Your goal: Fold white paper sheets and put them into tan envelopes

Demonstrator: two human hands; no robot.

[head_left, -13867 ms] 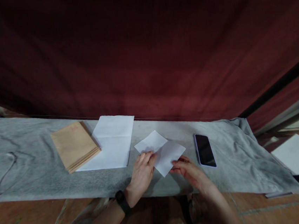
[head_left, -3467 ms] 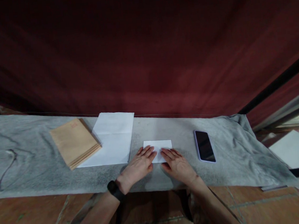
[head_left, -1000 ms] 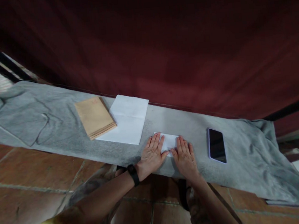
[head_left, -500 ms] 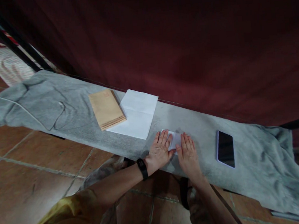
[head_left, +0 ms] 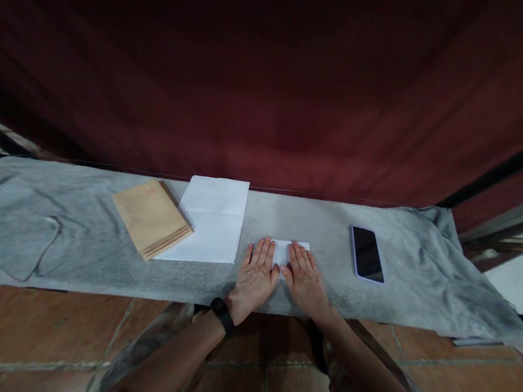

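Note:
A small folded white paper (head_left: 282, 252) lies flat on the grey cloth (head_left: 291, 211), partly covered by both hands. My left hand (head_left: 256, 276) rests flat on its left end, fingers stretched out, a black band on the wrist. Pressed flat on the right part of the paper is my right hand (head_left: 305, 278), its fingers extended and close together. The two thumbs nearly meet at the paper's near side. Neither hand grips anything.
Left of the hands, larger white sheets (head_left: 212, 219) lie partly under a stack of brown envelopes (head_left: 152, 216). A phone (head_left: 368, 255) lies to the right. A thin cable (head_left: 41, 260) crosses the cloth at far left. Behind hangs a dark red curtain (head_left: 252, 98).
The view has turned to the right, shifting everything leftward. My right hand has come over the paper's right part, closer to my left hand, which stays flat on it.

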